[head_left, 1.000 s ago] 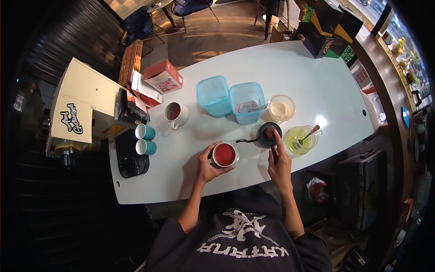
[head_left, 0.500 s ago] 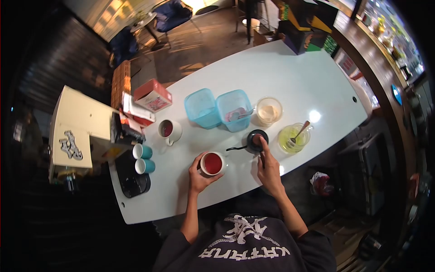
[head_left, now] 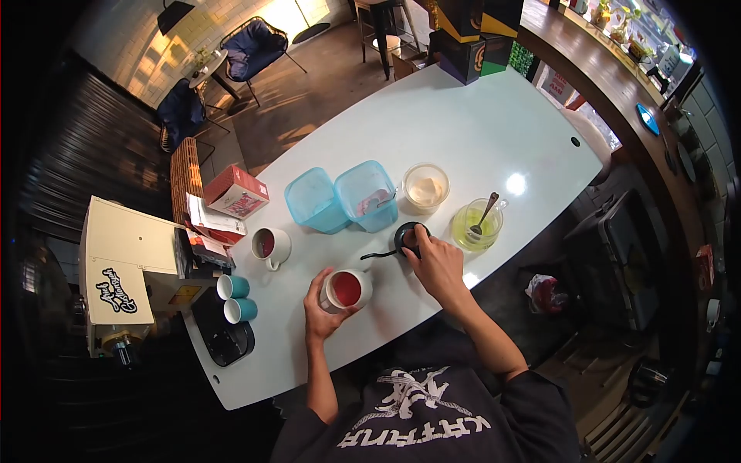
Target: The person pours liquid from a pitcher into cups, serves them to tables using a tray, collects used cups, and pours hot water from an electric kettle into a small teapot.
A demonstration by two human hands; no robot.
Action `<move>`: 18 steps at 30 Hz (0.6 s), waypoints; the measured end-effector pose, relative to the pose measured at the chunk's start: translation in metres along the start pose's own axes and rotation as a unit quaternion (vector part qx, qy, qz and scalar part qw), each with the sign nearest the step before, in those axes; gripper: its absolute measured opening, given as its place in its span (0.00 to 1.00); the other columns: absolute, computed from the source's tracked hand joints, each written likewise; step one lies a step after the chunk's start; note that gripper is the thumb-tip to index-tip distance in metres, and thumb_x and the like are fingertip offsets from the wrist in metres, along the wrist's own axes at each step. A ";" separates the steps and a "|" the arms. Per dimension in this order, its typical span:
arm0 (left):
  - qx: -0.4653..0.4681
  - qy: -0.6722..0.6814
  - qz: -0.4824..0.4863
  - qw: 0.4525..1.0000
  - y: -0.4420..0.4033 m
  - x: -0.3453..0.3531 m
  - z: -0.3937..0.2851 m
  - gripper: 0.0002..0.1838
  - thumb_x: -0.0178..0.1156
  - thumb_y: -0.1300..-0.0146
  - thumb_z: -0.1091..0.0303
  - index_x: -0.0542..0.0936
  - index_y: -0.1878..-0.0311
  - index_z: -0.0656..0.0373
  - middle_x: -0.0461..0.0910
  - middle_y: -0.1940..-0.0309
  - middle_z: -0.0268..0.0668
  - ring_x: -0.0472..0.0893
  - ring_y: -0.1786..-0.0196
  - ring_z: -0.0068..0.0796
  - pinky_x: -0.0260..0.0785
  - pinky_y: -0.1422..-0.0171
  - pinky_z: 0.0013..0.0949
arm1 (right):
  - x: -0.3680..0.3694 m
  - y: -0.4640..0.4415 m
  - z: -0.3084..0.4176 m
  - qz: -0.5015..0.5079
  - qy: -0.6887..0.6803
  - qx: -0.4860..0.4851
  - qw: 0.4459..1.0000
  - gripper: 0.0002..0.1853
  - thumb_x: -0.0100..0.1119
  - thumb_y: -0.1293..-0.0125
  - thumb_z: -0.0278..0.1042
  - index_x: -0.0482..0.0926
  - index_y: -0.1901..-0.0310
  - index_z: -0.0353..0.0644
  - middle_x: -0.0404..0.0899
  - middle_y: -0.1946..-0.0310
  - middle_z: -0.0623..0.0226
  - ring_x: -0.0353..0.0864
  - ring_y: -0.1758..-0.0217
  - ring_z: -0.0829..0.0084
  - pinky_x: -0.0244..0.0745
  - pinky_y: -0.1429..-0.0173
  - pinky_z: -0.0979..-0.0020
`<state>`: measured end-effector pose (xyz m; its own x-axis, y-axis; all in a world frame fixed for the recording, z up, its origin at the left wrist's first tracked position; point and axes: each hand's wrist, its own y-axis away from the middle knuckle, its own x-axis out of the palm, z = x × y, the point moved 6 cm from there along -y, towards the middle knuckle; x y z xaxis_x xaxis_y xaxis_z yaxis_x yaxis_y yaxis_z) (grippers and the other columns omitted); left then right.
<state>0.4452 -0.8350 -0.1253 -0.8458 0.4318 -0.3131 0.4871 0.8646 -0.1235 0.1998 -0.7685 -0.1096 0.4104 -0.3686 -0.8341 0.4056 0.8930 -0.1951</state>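
My left hand [head_left: 320, 309] is wrapped round a white mug [head_left: 364, 287] with red liquid inside, standing near the table's front edge. Fingers of my right hand [head_left: 441, 266] close on the top and near side of a small black gooseneck kettle [head_left: 403, 238]; its handle is hidden under the hand. The kettle's thin spout points left, above the mug. To the right of the kettle is a glass cup of pale green liquid [head_left: 467, 224] with a spoon [head_left: 486, 210] in it. Behind the kettle stands a clear cup with pale contents [head_left: 427, 189].
Two light blue plastic containers [head_left: 309, 197] stand mid-table. Left of them are another white mug [head_left: 278, 245], a red-and-white box [head_left: 238, 193] and two teal cups [head_left: 241, 310] by a cream-coloured machine [head_left: 116, 239]. Dark boxes [head_left: 463, 54] sit at the far end.
The camera view has shifted, so the table things appear further left. My right index finger, stretched over the kettle top before, is now bent with the other fingers. The left hand keeps the mug.
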 end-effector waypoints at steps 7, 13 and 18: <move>0.086 0.069 -0.174 0.978 0.001 -0.004 -0.029 0.16 0.59 0.35 0.78 0.74 0.45 0.68 0.78 0.54 0.43 0.79 0.52 0.29 0.72 0.45 0.31 | -0.019 -0.003 -0.001 -0.005 -0.062 0.033 0.998 0.16 0.66 0.41 0.38 0.72 0.57 0.40 0.82 0.72 0.59 0.83 0.70 0.56 0.74 0.68 0.59; -0.104 0.181 0.098 0.973 0.002 0.088 -0.045 0.17 0.53 0.27 0.67 0.69 0.40 0.64 0.80 0.61 0.39 0.79 0.57 0.24 0.74 0.51 0.27 | -0.075 0.024 -0.018 -0.037 -0.084 0.074 0.993 0.15 0.67 0.41 0.38 0.75 0.58 0.40 0.82 0.72 0.58 0.83 0.70 0.56 0.75 0.66 0.59; -0.228 0.128 0.275 0.925 0.012 0.140 -0.001 0.22 0.45 0.24 0.55 0.69 0.39 0.62 0.80 0.55 0.44 0.80 0.50 0.31 0.75 0.44 0.35 | -0.042 0.065 -0.073 0.035 -0.021 0.141 0.989 0.16 0.68 0.42 0.38 0.77 0.56 0.41 0.82 0.76 0.61 0.83 0.71 0.58 0.75 0.66 0.59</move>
<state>0.3322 -0.7639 -0.1695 -0.5487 0.8355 0.0298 0.7664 0.4885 0.4171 0.1494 -0.6766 -0.1251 0.4769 -0.3238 -0.8171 0.5845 0.8112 0.0198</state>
